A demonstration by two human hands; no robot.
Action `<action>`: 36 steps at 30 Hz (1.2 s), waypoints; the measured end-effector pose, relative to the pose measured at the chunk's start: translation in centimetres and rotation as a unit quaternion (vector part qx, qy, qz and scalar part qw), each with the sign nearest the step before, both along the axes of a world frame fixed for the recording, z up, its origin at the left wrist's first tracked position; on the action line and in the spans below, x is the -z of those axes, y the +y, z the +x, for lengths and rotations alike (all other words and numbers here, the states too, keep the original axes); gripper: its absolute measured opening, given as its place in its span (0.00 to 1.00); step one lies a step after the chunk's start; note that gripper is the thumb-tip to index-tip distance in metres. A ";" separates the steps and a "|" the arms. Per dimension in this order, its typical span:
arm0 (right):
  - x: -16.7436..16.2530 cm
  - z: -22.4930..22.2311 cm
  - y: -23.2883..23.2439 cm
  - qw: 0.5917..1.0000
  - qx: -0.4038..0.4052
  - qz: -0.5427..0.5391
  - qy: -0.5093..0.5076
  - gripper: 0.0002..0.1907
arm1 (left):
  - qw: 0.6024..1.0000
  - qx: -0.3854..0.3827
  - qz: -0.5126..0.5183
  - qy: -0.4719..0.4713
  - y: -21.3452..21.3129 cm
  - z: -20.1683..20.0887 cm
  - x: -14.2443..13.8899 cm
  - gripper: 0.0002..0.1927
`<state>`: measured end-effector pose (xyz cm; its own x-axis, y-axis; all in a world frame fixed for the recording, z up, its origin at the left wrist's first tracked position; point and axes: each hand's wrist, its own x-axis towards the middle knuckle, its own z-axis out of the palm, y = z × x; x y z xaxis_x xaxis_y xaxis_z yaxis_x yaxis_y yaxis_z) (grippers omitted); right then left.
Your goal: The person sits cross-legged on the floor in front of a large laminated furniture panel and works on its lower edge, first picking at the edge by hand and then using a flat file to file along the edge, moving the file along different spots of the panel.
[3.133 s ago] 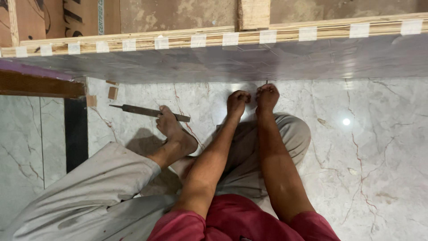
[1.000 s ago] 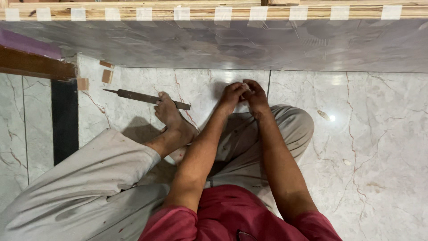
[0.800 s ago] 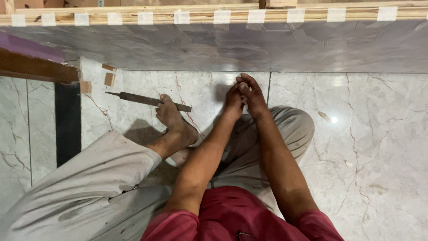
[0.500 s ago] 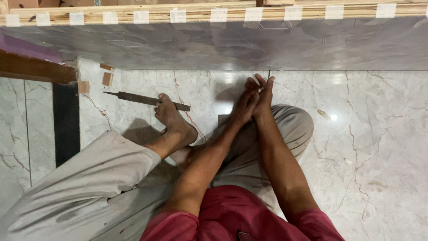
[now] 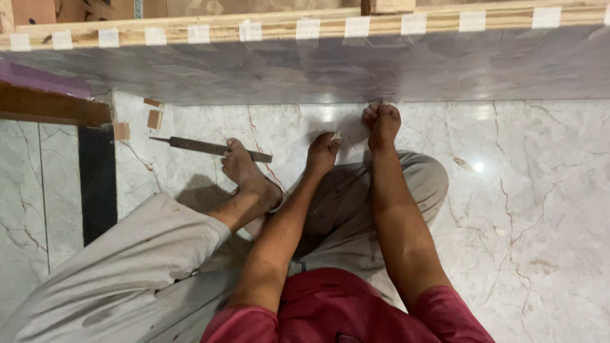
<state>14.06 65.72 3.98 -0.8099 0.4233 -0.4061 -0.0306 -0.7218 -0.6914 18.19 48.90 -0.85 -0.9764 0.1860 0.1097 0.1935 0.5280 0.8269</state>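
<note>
In the head view, the left hand (image 5: 323, 154) is curled around a small pale chip (image 5: 335, 135) on the marble floor (image 5: 540, 209). The right hand (image 5: 382, 122) is bunched shut at the floor's far edge, against the upright marble slab (image 5: 318, 67); whether it holds anything cannot be told. A metal file (image 5: 210, 147) lies by the bare foot (image 5: 244, 170), left of both hands.

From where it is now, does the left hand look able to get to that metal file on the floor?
Probably yes. The left hand is on the marble floor just right of the file. Only the bare foot, toes on the file, lies partly between.
</note>
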 end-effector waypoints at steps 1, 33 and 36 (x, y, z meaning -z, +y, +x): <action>-0.1 -0.3 0.1 1.000 -0.004 0.006 0.013 0.09 | 1.000 0.001 0.005 0.002 0.0 -0.1 0.0 0.14; -3.1 -0.6 3.0 0.988 -0.049 -0.064 -0.129 0.08 | 0.998 -0.060 -0.011 -0.035 1.1 0.4 -0.5 0.19; -2.4 -1.4 3.2 0.974 -0.057 -0.074 -0.206 0.09 | 0.995 -0.043 0.001 -0.088 1.0 0.1 -0.5 0.16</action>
